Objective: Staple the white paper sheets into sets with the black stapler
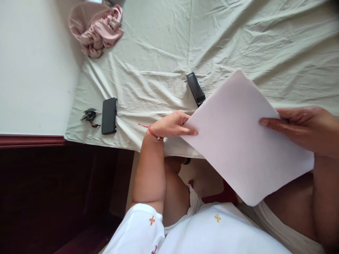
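Note:
A white sheet of paper [238,148], perhaps more than one sheet, is held up tilted above my lap and the near edge of the bed or table. My left hand [174,125], with a red string bracelet at the wrist, pinches its left corner, thumb on top. On the right side, my right hand [304,127] grips the paper with the thumb lying over its upper face; the other fingers are hidden beneath. Just beyond the paper lies a black keypad phone [196,89], its lower end close to the paper's edge.
A pale green wrinkled cloth [148,81] covers the surface ahead. On its left side lie a black phone-like case [109,115] and a bunch of keys [90,115]. Pink bunched fabric [99,30] sits at the far left, by the white wall [34,70]. Dark wood [53,190] stands at lower left.

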